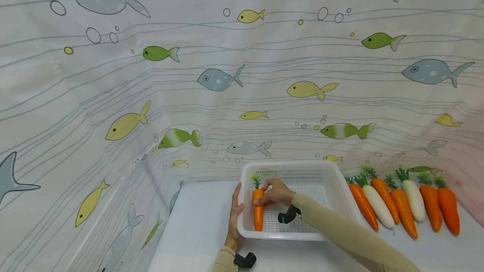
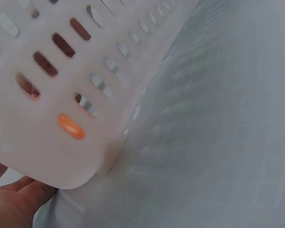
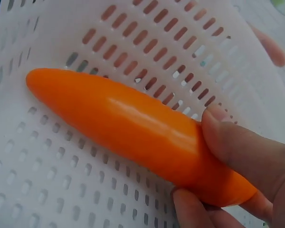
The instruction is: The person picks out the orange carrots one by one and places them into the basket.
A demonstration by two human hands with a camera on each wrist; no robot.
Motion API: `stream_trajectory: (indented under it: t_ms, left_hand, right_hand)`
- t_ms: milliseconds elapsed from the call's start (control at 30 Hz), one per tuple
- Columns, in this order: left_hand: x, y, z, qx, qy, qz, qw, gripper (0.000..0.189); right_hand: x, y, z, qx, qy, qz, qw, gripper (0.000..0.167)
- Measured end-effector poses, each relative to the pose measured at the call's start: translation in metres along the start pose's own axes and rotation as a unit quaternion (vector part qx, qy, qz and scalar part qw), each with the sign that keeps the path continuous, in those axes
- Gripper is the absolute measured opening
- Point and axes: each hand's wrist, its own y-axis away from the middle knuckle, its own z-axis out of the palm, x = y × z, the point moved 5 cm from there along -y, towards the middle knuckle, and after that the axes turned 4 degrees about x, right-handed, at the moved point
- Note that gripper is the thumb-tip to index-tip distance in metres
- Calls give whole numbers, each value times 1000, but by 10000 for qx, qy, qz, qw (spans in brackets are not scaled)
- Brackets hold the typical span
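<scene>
One basket has the left hand resting along its outer 9 o'clock wall, fingers looking straight. The right hand pinches the carrot near its thick leafy end, a sound hold, since it is probably light, stiff and slightly slick; it lies inside that wall, at 3 o'clock from the left hand.

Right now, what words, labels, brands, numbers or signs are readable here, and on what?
No readable text anywhere.
Held carrot and white basket: none visible.
Wall covering: only drawings, such as fish.
Black right-wrist device: any marking is too small to read.
</scene>
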Motion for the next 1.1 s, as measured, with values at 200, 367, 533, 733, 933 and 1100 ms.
stream_trajectory:
  t_ms: [200,367,533,733,933,1100]
  left_hand:
    - [0,0,1,118,30,-30,9999,67]
    - [0,-1,1,243,107,-56,9996,68]
    - [-1,-1,2,334,162,-78,9993,68]
    - [-3,-2,2,374,221,-35,9991,69]
    - [-4,-2,1,471,111,-25,9988,69]
    - [-5,-2,0,553,50,-7,9985,68]
  right_hand:
    - [-4,2,3,16,-96,-2,10000,49]
    - [-4,3,5,81,-34,-32,10000,49]
    - [-7,3,5,96,124,-142,9998,48]
    - [-4,3,4,126,207,-55,9997,48]
    - [-1,3,4,60,277,-98,9995,46]
    - [1,0,4,-39,437,-161,9989,46]
